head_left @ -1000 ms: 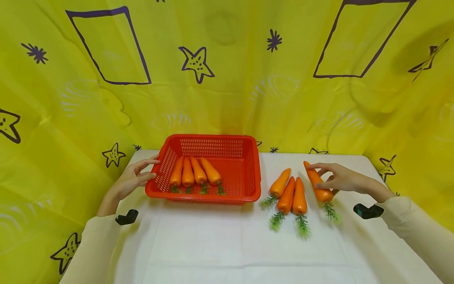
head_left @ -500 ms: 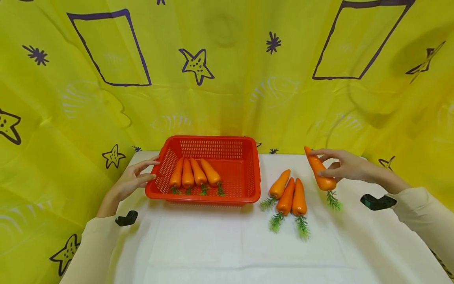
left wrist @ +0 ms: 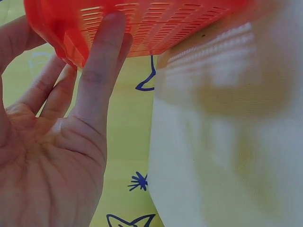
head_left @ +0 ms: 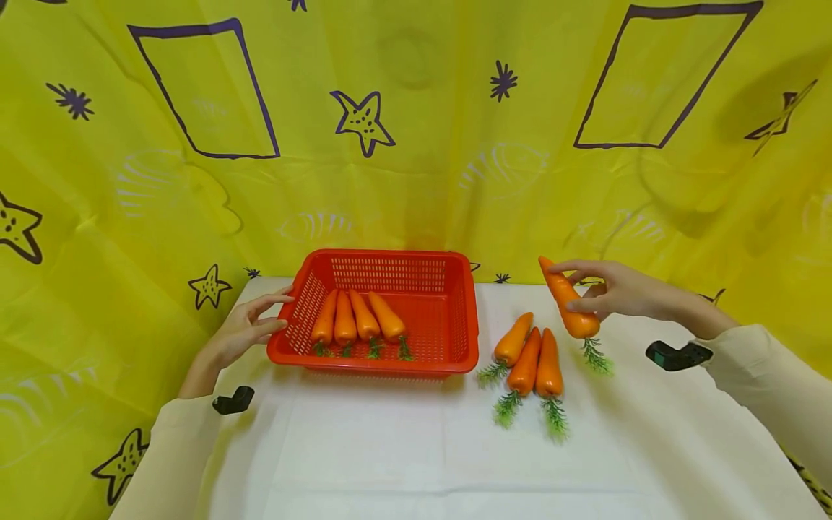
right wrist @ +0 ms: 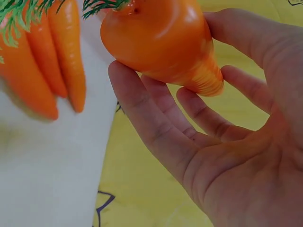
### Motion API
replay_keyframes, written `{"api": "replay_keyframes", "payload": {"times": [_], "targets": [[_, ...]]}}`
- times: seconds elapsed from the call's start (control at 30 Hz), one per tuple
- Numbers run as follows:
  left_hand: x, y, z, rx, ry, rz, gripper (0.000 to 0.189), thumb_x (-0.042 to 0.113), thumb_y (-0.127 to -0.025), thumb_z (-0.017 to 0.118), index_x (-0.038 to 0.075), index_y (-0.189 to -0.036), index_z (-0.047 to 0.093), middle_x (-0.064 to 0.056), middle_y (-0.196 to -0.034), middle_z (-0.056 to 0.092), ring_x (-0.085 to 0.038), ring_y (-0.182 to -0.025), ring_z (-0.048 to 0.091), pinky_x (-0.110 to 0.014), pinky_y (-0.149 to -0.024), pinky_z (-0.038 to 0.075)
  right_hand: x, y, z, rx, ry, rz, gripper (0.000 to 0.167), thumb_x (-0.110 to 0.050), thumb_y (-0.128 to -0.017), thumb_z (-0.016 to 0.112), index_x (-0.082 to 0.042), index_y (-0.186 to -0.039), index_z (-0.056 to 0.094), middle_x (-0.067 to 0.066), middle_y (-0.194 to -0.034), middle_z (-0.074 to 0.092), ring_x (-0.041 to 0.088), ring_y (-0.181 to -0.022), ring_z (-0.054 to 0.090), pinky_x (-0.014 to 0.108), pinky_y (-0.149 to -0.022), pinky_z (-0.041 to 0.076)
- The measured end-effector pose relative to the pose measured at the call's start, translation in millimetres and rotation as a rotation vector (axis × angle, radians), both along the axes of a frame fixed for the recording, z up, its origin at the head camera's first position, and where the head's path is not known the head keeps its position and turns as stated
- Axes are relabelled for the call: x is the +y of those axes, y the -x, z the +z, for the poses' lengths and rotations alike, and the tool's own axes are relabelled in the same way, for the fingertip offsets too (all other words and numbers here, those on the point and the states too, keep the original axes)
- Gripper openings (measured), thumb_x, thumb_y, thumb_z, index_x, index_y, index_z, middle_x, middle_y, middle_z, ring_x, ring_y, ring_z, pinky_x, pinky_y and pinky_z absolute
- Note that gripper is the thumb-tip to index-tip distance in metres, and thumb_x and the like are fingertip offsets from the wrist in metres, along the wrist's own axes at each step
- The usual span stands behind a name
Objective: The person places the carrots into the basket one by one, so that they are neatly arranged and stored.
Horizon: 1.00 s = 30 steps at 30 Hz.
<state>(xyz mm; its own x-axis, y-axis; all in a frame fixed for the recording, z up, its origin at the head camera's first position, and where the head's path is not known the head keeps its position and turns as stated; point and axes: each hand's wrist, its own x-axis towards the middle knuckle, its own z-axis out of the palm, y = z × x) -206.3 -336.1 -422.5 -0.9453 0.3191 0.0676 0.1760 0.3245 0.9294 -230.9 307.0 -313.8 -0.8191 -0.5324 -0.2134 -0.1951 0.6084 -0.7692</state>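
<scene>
Between the thumb and fingers of my right hand (head_left: 614, 290) is an orange carrot (head_left: 567, 302), raised above the cloth with its tip tilted up and its green top hanging down. In the right wrist view the fingertips press its sides. My left hand (head_left: 239, 328) holds the left end of a red basket (head_left: 370, 366) at its rim, and the left wrist view shows one digit against the perforated wall. Inside the basket, several carrots (head_left: 344, 318) lie side by side on the left. Three loose carrots (head_left: 524, 368) with leafy tops lie on the cloth right of the basket.
A white cloth (head_left: 364, 448) covers the table. Yellow curtains (head_left: 416, 173) printed with stars surround it at the back and sides. A dark device (head_left: 676, 356) sits at my right wrist, and a similar wrist device (head_left: 232, 399) at my left.
My right hand has lifted its carrot off the cloth and carried it up, then slightly left. My left hand and the basket have stayed in place.
</scene>
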Motion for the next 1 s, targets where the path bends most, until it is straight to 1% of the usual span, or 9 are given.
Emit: {"api": "replay_keyframes", "payload": {"times": [0.07, 0.23, 0.4, 0.5, 0.7, 0.8, 0.87, 1.0], "targets": [[0.2, 0.1, -0.2, 0.001, -0.004, 0.0, 0.045, 0.009, -0.102, 0.064, -0.004, -0.143, 0.051, -0.018, -0.168, 0.024, -0.002, -0.117, 0.061, -0.034, -0.081, 0.06, -7.7, 4.2, 3.2, 0.006, -0.001, 0.014, 0.069, -0.022, -0.096, 0.075, -0.017, -0.156, 0.042, 0.026, -0.149, 0.041, 0.028, -0.106, 0.069, 0.04, -0.076, 0.06], [0.5, -0.4, -0.1, -0.003, -0.018, 0.0, 0.045, 0.008, -0.101, 0.064, -0.004, -0.143, 0.051, -0.018, -0.168, 0.024, -0.002, -0.114, 0.064, -0.033, -0.081, 0.06, -33.1, 16.3, 11.9, 0.001, -0.015, 0.039, 0.07, -0.026, -0.095, 0.077, -0.021, -0.156, 0.043, 0.021, -0.15, 0.043, 0.029, -0.106, 0.068, 0.041, -0.078, 0.059], [0.6, -0.9, 0.4, 0.0, -0.018, -0.002, 0.046, 0.008, -0.101, 0.064, -0.004, -0.143, 0.051, -0.019, -0.167, 0.024, -0.005, -0.109, 0.068, -0.033, -0.081, 0.06, -63.4, 30.6, 16.2, -0.002, -0.016, 0.09, 0.07, -0.025, -0.095, 0.077, -0.019, -0.156, 0.043, 0.022, -0.149, 0.043, 0.032, -0.107, 0.068, 0.041, -0.078, 0.06], [0.1, 0.0, -0.2, 0.0, -0.014, 0.001, 0.045, 0.009, -0.101, 0.064, -0.003, -0.143, 0.051, -0.018, -0.167, 0.025, -0.006, -0.107, 0.069, -0.034, -0.08, 0.06, -81.6, 39.9, 16.2, -0.006, -0.005, 0.132, 0.07, -0.023, -0.096, 0.075, -0.018, -0.157, 0.042, 0.023, -0.149, 0.043, 0.033, -0.106, 0.067, 0.042, -0.078, 0.061], [-1.3, 1.3, -1.8, 0.0, -0.008, 0.009, 0.045, 0.01, -0.101, 0.064, -0.002, -0.143, 0.052, -0.015, -0.168, 0.025, -0.006, -0.109, 0.068, -0.033, -0.08, 0.06, -119.6, 57.2, 15.9, -0.025, -0.006, 0.205, 0.067, -0.02, -0.098, 0.073, -0.018, -0.157, 0.041, 0.023, -0.151, 0.04, 0.032, -0.093, 0.071, 0.043, -0.078, 0.061], [-1.5, 1.3, -2.1, -0.004, -0.007, 0.013, 0.045, 0.009, -0.101, 0.064, -0.002, -0.143, 0.052, -0.015, -0.168, 0.025, -0.005, -0.11, 0.067, -0.033, -0.08, 0.061, -138.3, 64.4, 15.8, -0.042, 0.001, 0.233, 0.067, -0.017, -0.098, 0.071, -0.017, -0.158, 0.04, 0.024, -0.153, 0.038, 0.031, -0.096, 0.07, 0.044, -0.077, 0.061], [-1.6, 1.2, -2.1, -0.006, -0.007, 0.015, 0.044, 0.008, -0.101, 0.064, -0.002, -0.143, 0.052, -0.014, -0.168, 0.025, -0.005, -0.109, 0.067, -0.033, -0.079, 0.061, -150.3, 69.0, 14.7, -0.058, 0.003, 0.237, 0.066, -0.015, -0.099, 0.071, -0.016, -0.158, 0.041, 0.024, -0.154, 0.037, 0.032, -0.098, 0.069, 0.046, -0.076, 0.061], [-1.1, 1.5, -1.7, -0.002, -0.011, 0.012, 0.044, 0.008, -0.101, 0.064, -0.003, -0.143, 0.052, -0.015, -0.168, 0.026, -0.005, -0.109, 0.068, -0.033, -0.08, 0.061, -172.1, 78.3, 6.7, -0.072, -0.021, 0.242, 0.065, -0.017, -0.097, 0.073, -0.017, -0.155, 0.044, 0.021, -0.151, 0.041, 0.03, -0.1, 0.068, 0.045, -0.074, 0.061]]}}
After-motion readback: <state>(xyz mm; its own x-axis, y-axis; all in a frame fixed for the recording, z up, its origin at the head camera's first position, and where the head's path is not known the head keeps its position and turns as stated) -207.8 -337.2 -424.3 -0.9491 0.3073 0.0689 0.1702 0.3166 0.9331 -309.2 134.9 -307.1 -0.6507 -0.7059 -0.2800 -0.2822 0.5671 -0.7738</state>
